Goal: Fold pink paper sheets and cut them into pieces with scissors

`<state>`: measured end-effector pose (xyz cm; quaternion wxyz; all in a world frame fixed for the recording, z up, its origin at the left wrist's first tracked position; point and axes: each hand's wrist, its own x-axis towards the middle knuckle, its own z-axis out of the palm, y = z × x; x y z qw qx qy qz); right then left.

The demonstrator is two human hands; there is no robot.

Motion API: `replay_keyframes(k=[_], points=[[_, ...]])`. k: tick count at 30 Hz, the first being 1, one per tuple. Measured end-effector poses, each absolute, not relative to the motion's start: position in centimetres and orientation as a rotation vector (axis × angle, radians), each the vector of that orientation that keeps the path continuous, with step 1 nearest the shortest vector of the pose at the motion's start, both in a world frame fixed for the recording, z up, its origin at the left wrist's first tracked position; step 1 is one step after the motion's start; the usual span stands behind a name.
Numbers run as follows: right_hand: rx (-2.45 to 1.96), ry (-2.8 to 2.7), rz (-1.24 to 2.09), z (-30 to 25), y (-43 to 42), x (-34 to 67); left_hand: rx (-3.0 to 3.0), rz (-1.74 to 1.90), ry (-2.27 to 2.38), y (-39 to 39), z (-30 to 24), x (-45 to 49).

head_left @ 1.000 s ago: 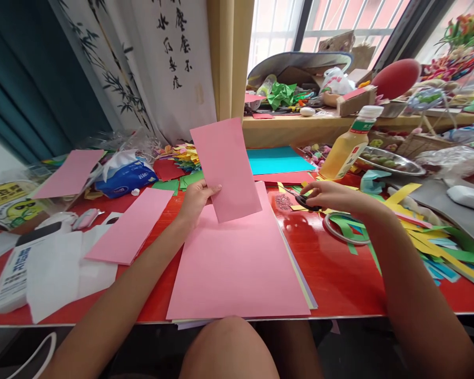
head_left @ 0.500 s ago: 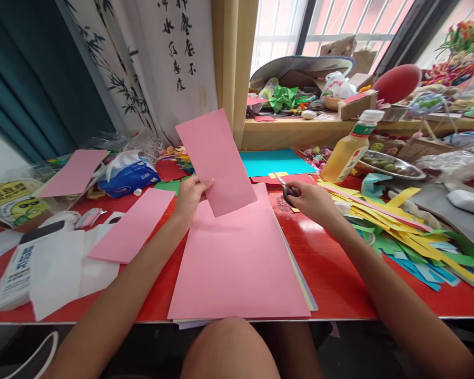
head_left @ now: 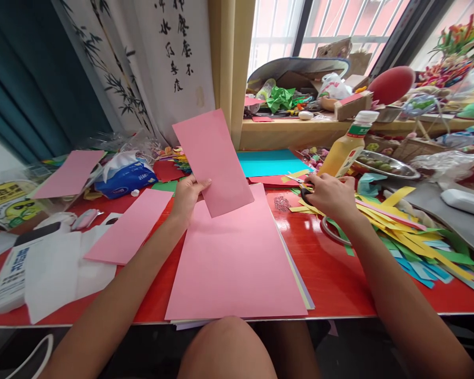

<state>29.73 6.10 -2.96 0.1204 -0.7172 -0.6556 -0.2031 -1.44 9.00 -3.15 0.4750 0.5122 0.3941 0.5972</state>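
Now, left hand [head_left: 187,196]: fingers pinch pink sheet [head_left: 213,160], held above table [head_left: 332,273]
Right hand [head_left: 329,196]: fingers closed on scissors [head_left: 304,191], toward far edge
Stack [head_left: 237,263]: pink-topped, at near edge

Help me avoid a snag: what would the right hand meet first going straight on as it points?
The right hand points left-away; probably the red paper sheet comes first, past its black-handled scissors, though depth is unclear.
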Motion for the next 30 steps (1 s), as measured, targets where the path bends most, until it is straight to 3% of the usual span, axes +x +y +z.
replay_keyframes(k=[5, 10, 12, 18, 22, 30], points=[[-1.961, -1.888, -0.633, -3.4, 6.3, 29.3, 1.276, 1.446, 0.977, 9.2, -3.3, -1.5], [-1.927, -1.81, 0.033, -3.6, 6.8, 29.1, 1.264, 1.436, 0.986, 9.2, -3.2, -1.6], [-1.89, -1.762, 0.108, -3.4, 6.9, 29.1, 1.264, 1.433, 0.989, 9.1, -3.1, -1.6], [-1.965, -1.794, -0.519, -2.9, 6.4, 30.4, 1.272, 1.442, 0.987, 9.0, -3.2, -1.6], [-1.966, -1.726, -0.733, -2.9, 6.0, 31.7, 1.254, 1.436, 1.006, 9.0, -3.2, -1.5], [-1.935, -1.73, -0.691, -2.8, 6.2, 32.2, 1.264, 1.424, 0.993, 9.1, -3.1, -1.5]])
